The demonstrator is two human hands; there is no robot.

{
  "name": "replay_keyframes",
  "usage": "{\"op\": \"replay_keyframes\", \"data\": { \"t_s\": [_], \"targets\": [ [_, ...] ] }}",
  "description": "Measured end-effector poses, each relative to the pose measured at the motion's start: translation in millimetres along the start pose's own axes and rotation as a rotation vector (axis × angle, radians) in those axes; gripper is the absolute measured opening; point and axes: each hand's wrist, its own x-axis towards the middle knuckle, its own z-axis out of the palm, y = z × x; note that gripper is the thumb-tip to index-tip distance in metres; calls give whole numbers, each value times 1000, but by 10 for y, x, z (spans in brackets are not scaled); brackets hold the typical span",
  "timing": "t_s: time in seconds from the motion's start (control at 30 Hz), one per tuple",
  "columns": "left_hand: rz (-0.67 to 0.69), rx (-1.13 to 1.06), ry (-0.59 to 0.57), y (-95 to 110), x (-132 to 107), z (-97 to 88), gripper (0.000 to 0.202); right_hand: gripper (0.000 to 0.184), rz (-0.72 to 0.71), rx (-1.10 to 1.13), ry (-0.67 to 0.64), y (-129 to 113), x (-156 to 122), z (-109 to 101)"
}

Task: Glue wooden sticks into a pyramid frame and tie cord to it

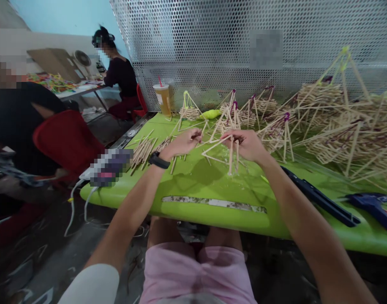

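Observation:
My right hand is closed on a small frame of wooden sticks, holding it tilted just above the green tabletop. Several of the frame's sticks meet at its fingers, and others hang down toward the table. To its left, my left hand has its fingers pinched together beside a thin stick that runs toward the right hand. What lies between those fingertips is too small to make out. A dark band circles the left wrist. Loose wooden sticks lie in a pile beyond the left forearm.
Stacked stick frames with purple or yellow-green ties crowd the right and back. A lidded drink cup and yellow-green bundle stand behind. A long black tool and blue glue gun lie right. Two people sit left.

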Motion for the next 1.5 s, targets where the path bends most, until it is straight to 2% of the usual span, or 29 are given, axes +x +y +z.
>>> {"op": "replay_keyframes", "data": {
  "t_s": [0.13, 0.27, 0.4, 0.57, 0.67, 0.8, 1.0, 1.2, 1.33, 1.4, 1.5],
  "targets": [
    [48, -310, -27, 72, 40, 54, 25, 33, -7, -10, -73, 8, 10, 67],
    [27, -436, -121, 157, 28, 118, 31, 24, -1, -63, -129, 41, 18, 112],
    [45, -445, -176, 226, -8, 117, 38, 24, 22, -115, -147, 56, 17, 118],
    [90, -276, -195, 221, -11, 116, 38, 22, 50, -112, -183, 37, 9, 96],
    [68, -251, -185, 185, 8, 139, 36, 23, 31, -111, -77, 9, 4, 52],
    [79, -404, -223, 198, 8, 169, 29, 24, 22, -96, 128, -5, 2, 23],
    [56, -448, -304, 303, -45, 229, 34, 30, 5, -131, 199, 25, 0, 84],
    [-6, -482, -326, 283, -18, 358, 46, 31, -32, -234, 71, -17, -11, 68],
    [4, -452, -359, 306, -20, 407, 49, 49, -48, -207, -62, -77, -2, 42],
    [16, -406, -362, 338, -36, 411, 49, 56, -34, -177, -138, -110, 3, 36],
    [30, -347, -353, 379, -55, 396, 49, 54, 35, -141, -231, -152, 2, 26]
  ]
}}
